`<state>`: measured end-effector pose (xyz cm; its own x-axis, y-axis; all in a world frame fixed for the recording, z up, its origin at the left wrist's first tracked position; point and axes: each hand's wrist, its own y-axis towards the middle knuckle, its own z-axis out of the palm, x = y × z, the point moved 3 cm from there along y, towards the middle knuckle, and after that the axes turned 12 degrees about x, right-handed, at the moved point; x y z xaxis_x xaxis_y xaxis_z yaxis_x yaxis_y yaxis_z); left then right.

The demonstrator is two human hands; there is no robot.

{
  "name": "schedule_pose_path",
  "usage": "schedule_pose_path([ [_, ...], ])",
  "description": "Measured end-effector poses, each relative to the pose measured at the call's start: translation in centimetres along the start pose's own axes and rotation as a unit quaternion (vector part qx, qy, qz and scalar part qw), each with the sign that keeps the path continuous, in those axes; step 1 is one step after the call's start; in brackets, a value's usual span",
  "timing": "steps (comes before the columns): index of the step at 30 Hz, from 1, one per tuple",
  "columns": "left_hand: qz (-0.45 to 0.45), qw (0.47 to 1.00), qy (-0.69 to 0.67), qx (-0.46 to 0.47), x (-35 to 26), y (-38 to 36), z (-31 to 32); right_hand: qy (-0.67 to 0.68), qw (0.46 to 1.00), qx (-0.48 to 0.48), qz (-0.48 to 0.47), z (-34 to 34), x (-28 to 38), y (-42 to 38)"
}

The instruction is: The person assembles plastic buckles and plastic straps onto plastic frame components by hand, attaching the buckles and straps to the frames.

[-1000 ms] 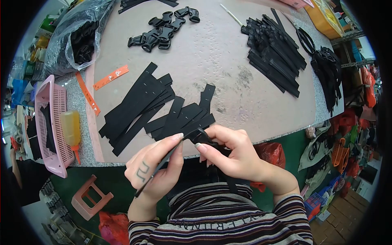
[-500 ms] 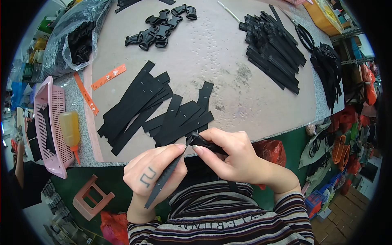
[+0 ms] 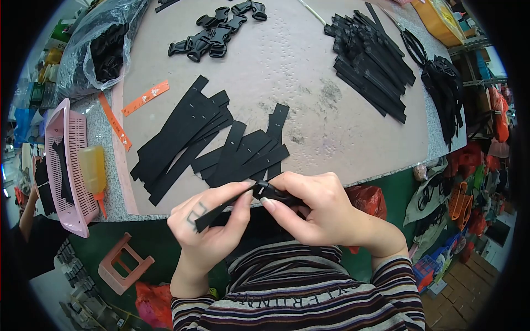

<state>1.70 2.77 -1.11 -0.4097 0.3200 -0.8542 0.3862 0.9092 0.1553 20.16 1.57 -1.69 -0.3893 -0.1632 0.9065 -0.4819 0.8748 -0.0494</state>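
Note:
Between the thumb and fingers of my left hand [image 3: 207, 234] is a black webbing strap [image 3: 206, 220]. A black plastic side-release buckle [image 3: 271, 193] is gripped by my right hand [image 3: 320, 207], its slotted end facing left. The strap's end meets this slotted end, and my fingertips partly cover the join. Just beyond my hands lie loose black straps with small white marks [image 3: 243, 157]. A larger fan of similar straps [image 3: 176, 129] lies to their left. Further back sits a cluster of black buckles [image 3: 218, 36].
Dark strips [image 3: 372, 66] are heaped at the back right beside scissors [image 3: 413, 47]. Orange strips [image 3: 145, 98], a yellow bottle [image 3: 93, 174] and a pink basket [image 3: 83, 201] are on the left. A clear bag [image 3: 69, 77] stands behind them. Below is a pink stool [image 3: 113, 270]. Another person's arm [image 3: 27, 212] shows far left.
The strap has swung from hanging steeply below my left hand to a flatter angle across its fingers. My left fingers have shifted at the buckle; my right hand has barely moved.

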Motion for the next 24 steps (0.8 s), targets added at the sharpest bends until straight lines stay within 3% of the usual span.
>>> schedule_pose_path([
  [3,0.021,0.998,-0.035,0.038,0.7,0.0,0.3,0.022,1.000,0.001,-0.016,-0.2,0.0,0.0],
  [6,-0.057,0.963,-0.231,0.126,-0.4,0.2,-0.8,0.080,0.996,0.050,-0.002,-0.9,-0.4,-0.1],
  [7,-0.067,0.934,-0.321,0.139,-0.5,-0.3,-0.8,0.105,0.992,0.075,0.009,-1.1,-0.4,-0.2],
  [8,-0.034,0.929,-0.329,0.163,0.3,-0.7,-0.7,0.105,0.992,0.076,0.004,-1.1,-0.5,-0.2],
  [11,0.074,0.932,-0.258,0.245,0.1,0.7,-1.1,0.100,0.992,0.077,-0.009,-1.0,-0.4,-0.4],
  [17,0.065,0.953,-0.160,0.248,-0.4,1.2,-0.8,0.073,0.993,0.088,-0.016,-1.1,0.2,-0.4],
  [20,0.023,0.929,-0.231,0.287,-0.2,1.3,-0.9,0.046,0.994,0.096,-0.015,-1.2,0.2,-0.6],
  [21,0.046,0.922,-0.239,0.302,0.0,1.5,-0.9,0.030,0.995,0.091,-0.011,-1.1,0.2,-0.7],
  [24,0.049,0.957,-0.143,0.248,0.0,1.2,-0.6,-0.010,0.998,0.061,-0.011,-1.0,0.2,-0.8],
])
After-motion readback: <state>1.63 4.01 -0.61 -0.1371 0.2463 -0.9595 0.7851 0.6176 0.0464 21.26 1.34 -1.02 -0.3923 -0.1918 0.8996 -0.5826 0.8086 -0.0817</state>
